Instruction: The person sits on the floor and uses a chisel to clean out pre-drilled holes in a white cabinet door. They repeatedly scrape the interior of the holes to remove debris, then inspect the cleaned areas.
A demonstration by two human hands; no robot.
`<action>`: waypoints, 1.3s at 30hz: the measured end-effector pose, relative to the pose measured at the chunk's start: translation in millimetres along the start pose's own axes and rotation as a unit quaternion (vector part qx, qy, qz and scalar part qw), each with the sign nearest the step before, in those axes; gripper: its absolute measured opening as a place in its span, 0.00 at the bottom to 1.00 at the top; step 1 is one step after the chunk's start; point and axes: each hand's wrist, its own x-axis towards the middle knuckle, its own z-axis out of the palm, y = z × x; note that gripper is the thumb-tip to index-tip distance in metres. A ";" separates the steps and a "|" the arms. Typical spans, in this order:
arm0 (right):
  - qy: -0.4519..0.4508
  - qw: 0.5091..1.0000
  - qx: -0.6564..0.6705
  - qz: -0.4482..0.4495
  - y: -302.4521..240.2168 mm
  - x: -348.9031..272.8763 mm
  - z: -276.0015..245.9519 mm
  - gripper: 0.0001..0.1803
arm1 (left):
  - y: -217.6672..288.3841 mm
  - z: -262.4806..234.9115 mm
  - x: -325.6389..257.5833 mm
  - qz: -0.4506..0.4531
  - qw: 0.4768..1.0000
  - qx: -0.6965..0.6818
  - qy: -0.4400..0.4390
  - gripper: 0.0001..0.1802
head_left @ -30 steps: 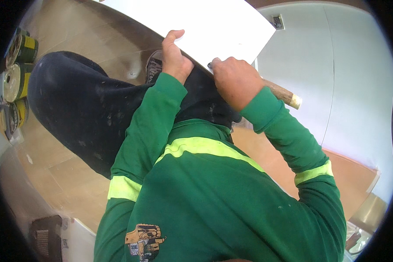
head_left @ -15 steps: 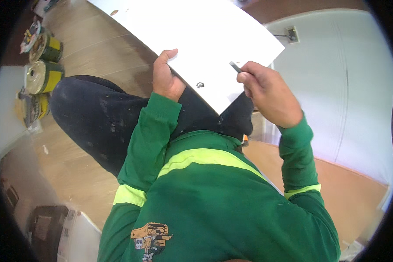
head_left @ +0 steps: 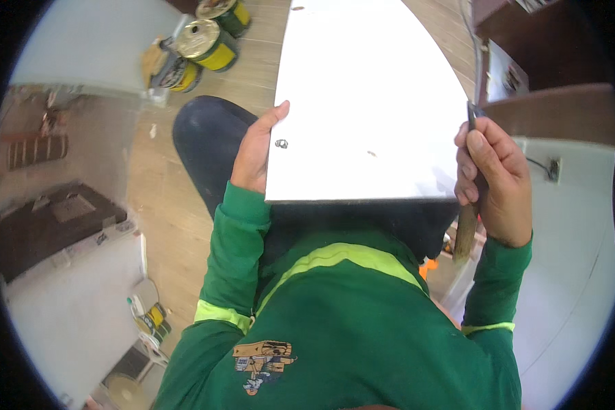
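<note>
White, smooth and faintly glossy, a flat panel (head_left: 362, 89) lies between the two hands, its near edge straight with a thin dark line along it, its side beyond the right hand bowing outward, perhaps partly through the lens. The left hand (head_left: 256, 147) grips the panel's left edge, thumb laid over the top face and fingers curled underneath, where they cannot be seen. Just nearer than that thumb sits a small, ragged-looking metallic fitting (head_left: 281, 143), too small to make out well. Midway between the hands is a faint brownish mark (head_left: 372, 154).

The right hand (head_left: 495, 174) is closed around a slim tool (head_left: 465, 236), held beside the panel's right edge. Its dark, narrow, metal-looking tip pokes out above the thumb; below the fist shows a rough brown handle, apparently wood, paling toward its end. The middle of the tool is covered by the fingers, and whether this hand touches the panel is hard to tell.

Ahead and left of the left hand stand round metal cans (head_left: 212, 51) with yellow bands, the farthest cut off by the picture's top. Under the panel, dark cloth trousers (head_left: 201, 130) are partly hidden. Below the right hand, an orange object (head_left: 427, 268) is too covered to identify.
</note>
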 end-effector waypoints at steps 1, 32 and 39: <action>-0.003 1.000 0.007 0.002 -3.5 3.0 5.3 0.12 | 10.6 -5.3 -8.6 -0.004 1.000 0.000 0.008 0.27; -0.523 0.614 -0.554 -0.208 42.3 124.8 168.8 0.11 | -1.2 -28.9 -154.9 -0.139 0.981 0.109 0.083 0.31; -0.547 0.569 -0.552 -0.268 44.6 138.4 172.8 0.12 | -36.3 -41.8 -153.9 0.029 0.976 0.200 0.083 0.32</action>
